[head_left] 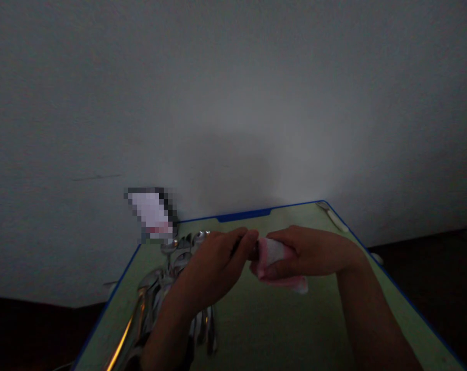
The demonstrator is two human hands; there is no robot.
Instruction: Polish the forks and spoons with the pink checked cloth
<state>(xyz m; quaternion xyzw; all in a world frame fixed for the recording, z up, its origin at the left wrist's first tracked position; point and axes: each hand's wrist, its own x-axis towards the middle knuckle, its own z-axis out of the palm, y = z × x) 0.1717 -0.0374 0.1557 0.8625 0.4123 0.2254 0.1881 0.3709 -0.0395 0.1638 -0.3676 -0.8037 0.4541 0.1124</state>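
Note:
Over the middle of the table, my right hand (306, 252) is closed round a pink-and-white cloth (274, 252), with a loose end hanging below the fingers. My left hand (225, 260) meets it from the left, its fingers curled and pinched at the cloth's left edge. A small dark, shiny bit shows between the two hands; what the left fingers grip is mostly hidden. Behind and below my left arm lies a pile of metal spoons and other cutlery (183, 260).
The green table (279, 330) has a blue edge and stands against a grey wall. A spoon with a pale handle (335, 219) lies in the far right corner. At the far left corner a blurred-out device (150, 211) leans upright. A gold-coloured handle (121, 340) lies front left.

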